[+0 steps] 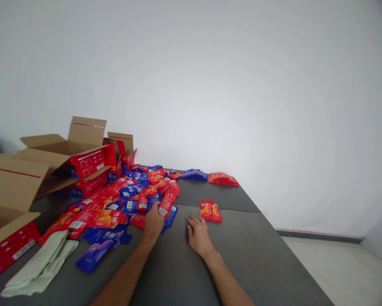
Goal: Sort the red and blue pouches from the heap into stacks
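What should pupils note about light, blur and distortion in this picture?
Head view: wall brightest around its middle, darker at the top right corner; head view: fine print on the packets too soft to read; head view: near box at the left edge looks stretched, perhaps by a wide lens; head view: no hard-edged shadow beside the right hand.

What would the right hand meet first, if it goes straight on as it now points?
The right hand would probably meet the right side of the packet pile, ahead and to its left; which packet is unclear.
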The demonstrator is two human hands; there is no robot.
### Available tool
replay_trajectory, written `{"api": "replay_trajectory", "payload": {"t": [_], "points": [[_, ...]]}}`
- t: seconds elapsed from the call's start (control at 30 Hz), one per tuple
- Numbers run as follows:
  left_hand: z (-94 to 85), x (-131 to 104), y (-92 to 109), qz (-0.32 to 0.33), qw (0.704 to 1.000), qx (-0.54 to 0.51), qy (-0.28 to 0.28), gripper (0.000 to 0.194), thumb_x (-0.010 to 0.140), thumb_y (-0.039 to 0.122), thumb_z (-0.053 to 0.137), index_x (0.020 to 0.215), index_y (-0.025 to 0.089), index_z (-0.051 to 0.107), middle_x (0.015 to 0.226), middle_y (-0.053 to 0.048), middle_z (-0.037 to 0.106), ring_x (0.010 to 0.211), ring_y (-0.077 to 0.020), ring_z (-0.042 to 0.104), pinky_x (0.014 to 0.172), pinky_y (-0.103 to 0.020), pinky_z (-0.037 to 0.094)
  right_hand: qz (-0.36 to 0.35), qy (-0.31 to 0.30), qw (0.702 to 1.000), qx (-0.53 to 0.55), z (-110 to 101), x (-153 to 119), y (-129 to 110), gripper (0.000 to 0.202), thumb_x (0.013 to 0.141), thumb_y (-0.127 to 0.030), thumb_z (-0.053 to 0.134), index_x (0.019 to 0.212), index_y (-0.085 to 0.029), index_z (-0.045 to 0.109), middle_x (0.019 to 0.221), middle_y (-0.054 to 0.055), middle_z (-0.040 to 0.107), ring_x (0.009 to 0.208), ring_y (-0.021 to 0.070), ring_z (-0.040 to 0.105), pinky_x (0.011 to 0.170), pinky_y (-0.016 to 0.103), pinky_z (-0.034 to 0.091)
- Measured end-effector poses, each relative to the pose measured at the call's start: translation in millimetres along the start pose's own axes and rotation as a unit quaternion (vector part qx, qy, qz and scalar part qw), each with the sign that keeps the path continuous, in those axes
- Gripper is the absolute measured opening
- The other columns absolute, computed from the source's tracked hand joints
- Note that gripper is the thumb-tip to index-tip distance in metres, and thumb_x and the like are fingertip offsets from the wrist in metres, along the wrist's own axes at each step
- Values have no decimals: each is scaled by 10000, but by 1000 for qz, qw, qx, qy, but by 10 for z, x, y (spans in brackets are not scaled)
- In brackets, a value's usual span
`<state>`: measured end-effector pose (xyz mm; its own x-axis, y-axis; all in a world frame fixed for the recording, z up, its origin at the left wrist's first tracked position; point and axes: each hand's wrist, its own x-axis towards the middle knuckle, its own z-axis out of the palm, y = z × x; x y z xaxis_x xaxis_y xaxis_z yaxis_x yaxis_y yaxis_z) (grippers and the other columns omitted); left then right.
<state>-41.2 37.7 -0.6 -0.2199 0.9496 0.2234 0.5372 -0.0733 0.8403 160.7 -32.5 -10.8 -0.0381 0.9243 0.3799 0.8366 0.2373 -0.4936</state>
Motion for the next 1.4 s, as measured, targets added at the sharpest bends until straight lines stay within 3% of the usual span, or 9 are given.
{"api": "replay_trajectory", "payload": {"t": [0.1, 0.2, 0.3, 0.53, 0.73, 0.9, 1.03, 1.23, 1.4], "points": [[182, -155, 57, -55, 973, -204, -90, 307, 810, 86, 445, 1089, 135, 565, 960, -98, 725, 759, -161, 696, 692, -285, 553, -3, 26, 995, 99, 0, 24, -40, 321, 906, -296, 505, 1142, -181, 689, 1156, 97, 683, 1100, 240, 571, 1000, 361, 399], [334, -337, 137, -61, 924, -340, -161, 254, 729, 71, 487, 959, 143, 568, 905, -77, 727, 757, -162, 699, 679, -288, 569, 37, 21, 977, 209, 35, 49, -49, 323, 893, -417, 527, 1002, -175, 711, 893, 63, 719, 832, 208, 626, 790, 308, 481], [361, -434, 197, -58, 909, -360, -203, 233, 679, 103, 568, 906, 152, 574, 866, -59, 732, 747, -174, 700, 678, -298, 568, 81, 8, 951, 299, 77, 62, -13, 315, 852, -456, 562, 830, -165, 684, 683, 7, 653, 620, 156, 557, 591, 246, 433], [272, -377, 208, -11, 914, -327, -240, 332, 622, 119, 652, 946, 150, 584, 851, -72, 735, 762, -200, 703, 708, -311, 548, 129, -9, 926, 355, 29, 64, -9, 218, 776, -366, 621, 707, -159, 632, 597, -23, 588, 524, 106, 454, 499, 208, 319], [286, -419, 258, 67, 981, -161, -88, 423, 706, 216, 650, 1117, 159, 569, 1013, -81, 700, 905, -183, 675, 834, -326, 530, 93, 45, 967, 235, 16, 50, -91, 268, 821, -359, 594, 614, -193, 557, 573, -22, 538, 563, 132, 463, 550, 236, 339], [264, -458, 336, 77, 970, -195, -126, 421, 766, 367, 647, 1136, 173, 594, 1118, -95, 683, 925, -184, 677, 814, -311, 539, -33, 82, 992, 88, -35, -5, -206, 224, 925, -298, 483, 788, -199, 629, 794, 54, 639, 811, 195, 545, 753, 287, 414], [269, -411, 311, 59, 976, -193, -82, 318, 770, 432, 643, 943, 167, 618, 939, -74, 711, 861, -191, 683, 796, -312, 531, -92, 42, 992, 72, -109, -11, -254, 226, 953, -257, 445, 879, -194, 649, 853, 63, 650, 883, 203, 533, 826, 307, 420], [314, -391, 265, 43, 985, -158, -56, 215, 807, 401, 567, 796, 188, 589, 741, -6, 671, 687, -153, 640, 653, -258, 491, -123, 10, 990, 63, -155, -2, -303, 202, 938, -216, 478, 983, -198, 674, 924, 65, 659, 937, 207, 536, 887, 338, 427], [280, -350, 264, 10, 980, -188, -63, 217, 807, 358, 528, 709, 178, 599, 638, 5, 632, 623, -145, 598, 574, -229, 448, -115, 30, 990, 70, -104, -7, -244, 439, 827, -184, 631, 1262, -237, 601, 1300, 97, 566, 1191, 246, 483, 1045, 416, 380]]}}
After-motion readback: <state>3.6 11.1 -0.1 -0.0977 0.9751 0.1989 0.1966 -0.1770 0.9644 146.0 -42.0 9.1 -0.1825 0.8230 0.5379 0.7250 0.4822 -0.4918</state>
